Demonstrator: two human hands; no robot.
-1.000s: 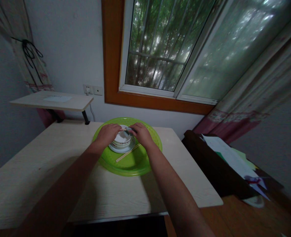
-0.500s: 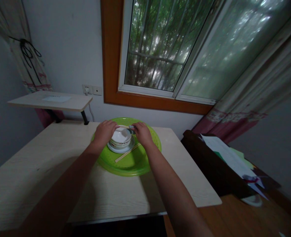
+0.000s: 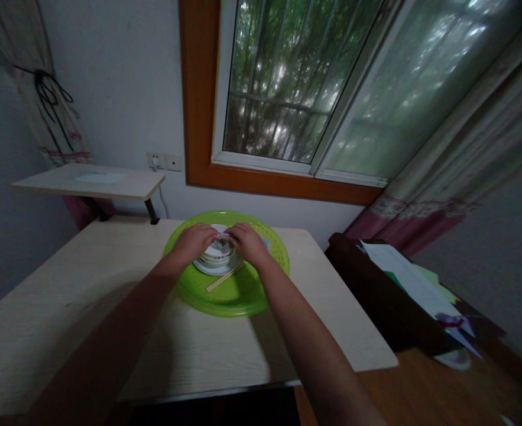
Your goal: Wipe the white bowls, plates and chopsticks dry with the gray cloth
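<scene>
My left hand [image 3: 197, 241] and my right hand [image 3: 246, 241] are closed, their fingertips nearly meeting above a stack of white bowls [image 3: 216, 251]. Between the fingertips is a small greyish piece [image 3: 223, 237] that looks like cloth; whether chopsticks are in my fingers is hidden. The bowls sit on a white saucer [image 3: 205, 268] in a round, bright green tray [image 3: 234, 306]. Light wooden chopsticks [image 3: 223, 278] lie slanting in front of the saucer, their far end behind my right hand. A pale piece [image 3: 266, 244] shows beyond my right wrist, its kind unclear.
The tray stands on a pale wooden table [image 3: 225, 349]. A small raised shelf [image 3: 123, 186] is at the table's back left, below wall sockets [image 3: 165, 161]. Right of the table, papers [image 3: 402, 272] lie on a dark piece of furniture. A window stands behind.
My hands have come together over the bowls. The chopsticks that stretched between them no longer show there. A pale piece now appears beside my right wrist.
</scene>
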